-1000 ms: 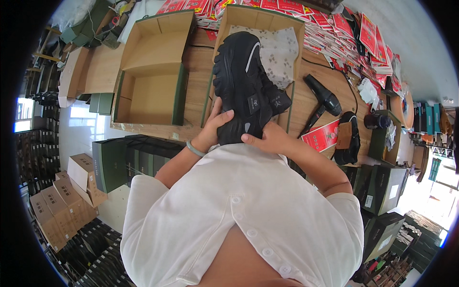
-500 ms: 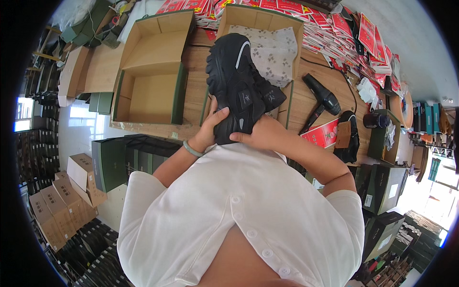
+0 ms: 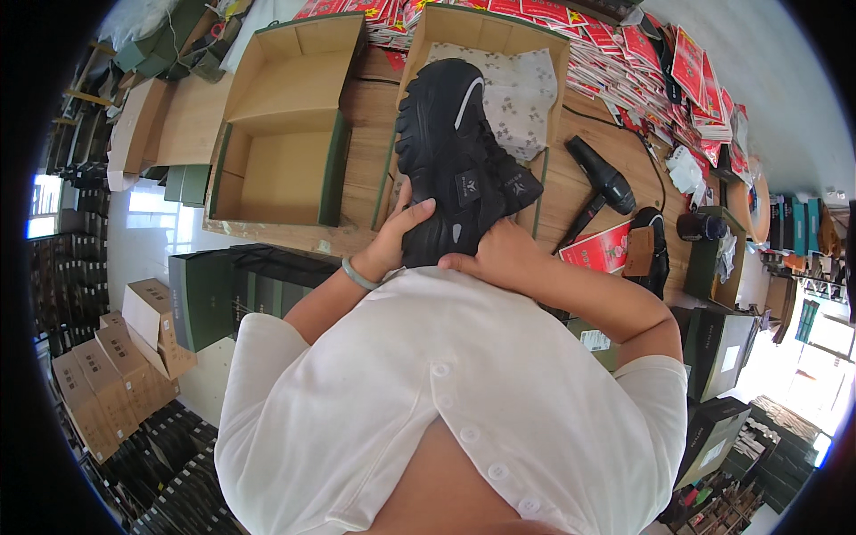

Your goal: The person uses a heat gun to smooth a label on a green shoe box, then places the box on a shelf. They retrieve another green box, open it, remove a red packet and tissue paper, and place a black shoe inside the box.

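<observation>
A black shoe [image 3: 450,156] with a thick ridged sole and a pale curved stripe is held up in front of my body, toe pointing away. My left hand [image 3: 394,234], with a pale bangle on its wrist, grips the sole side near the heel, thumb on the upper. At the heel's other side my right hand [image 3: 495,254] is closed on the shoe, its thumb showing and its other fingers hidden. Behind the shoe lies an open shoebox [image 3: 557,80] with patterned tissue paper [image 3: 517,98] in it. Another open shoebox [image 3: 334,174], its inside bare, stands to the left.
A black hair dryer [image 3: 609,185] with a cord lies right of the shoe, near a red card [image 3: 599,250] and another black shoe [image 3: 655,267] with a brown tag. Stacks of red packets [image 3: 615,67] line the table's far edge. Cartons [image 3: 116,379] stand at lower left.
The shoe has turned slightly, its toe shifting a little to the right. Both hands keep their hold on it, and the right elbow has moved slightly outward.
</observation>
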Motion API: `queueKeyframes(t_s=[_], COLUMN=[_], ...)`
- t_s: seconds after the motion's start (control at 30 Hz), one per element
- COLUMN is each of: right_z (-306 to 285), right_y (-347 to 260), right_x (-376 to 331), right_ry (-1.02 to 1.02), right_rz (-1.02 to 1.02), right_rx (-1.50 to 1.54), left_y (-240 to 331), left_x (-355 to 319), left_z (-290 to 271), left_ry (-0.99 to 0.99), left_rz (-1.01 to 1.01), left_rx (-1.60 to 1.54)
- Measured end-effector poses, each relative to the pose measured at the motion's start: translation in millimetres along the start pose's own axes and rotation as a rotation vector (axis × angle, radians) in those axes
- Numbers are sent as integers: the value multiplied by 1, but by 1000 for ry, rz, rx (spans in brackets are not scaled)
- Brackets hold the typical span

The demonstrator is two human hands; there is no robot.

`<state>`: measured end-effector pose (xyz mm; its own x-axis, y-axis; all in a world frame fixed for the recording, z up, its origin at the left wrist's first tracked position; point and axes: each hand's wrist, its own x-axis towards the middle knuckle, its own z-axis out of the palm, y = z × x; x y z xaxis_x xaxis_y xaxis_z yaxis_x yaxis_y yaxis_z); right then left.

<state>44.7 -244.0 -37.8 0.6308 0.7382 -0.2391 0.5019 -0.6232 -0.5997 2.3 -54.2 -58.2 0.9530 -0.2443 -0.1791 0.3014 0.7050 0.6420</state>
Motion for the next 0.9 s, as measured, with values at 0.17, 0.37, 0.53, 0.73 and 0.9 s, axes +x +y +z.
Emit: queueKeyframes(t_s=[0.17,0.37,0.53,0.73,0.9], right_z=[19,21,14,14,21], right_y=[17,24,17,35,28], right_x=[-7,-12,-11,0,6], right_ry=[206,65,66,-68,152], right_rz=[-192,-65,-64,-105,-188], right_rx=[358,375,323,656,469], left_y=[-3,-6,-6,-6,-1], left_x=[-2,2,4,2,1], left_z=[-5,-5,-7,-10,-11], left_ry=[36,50,28,34,4], left_rz=[-36,-74,-85,-72,-82], left_rx=[67,65,60,88,153])
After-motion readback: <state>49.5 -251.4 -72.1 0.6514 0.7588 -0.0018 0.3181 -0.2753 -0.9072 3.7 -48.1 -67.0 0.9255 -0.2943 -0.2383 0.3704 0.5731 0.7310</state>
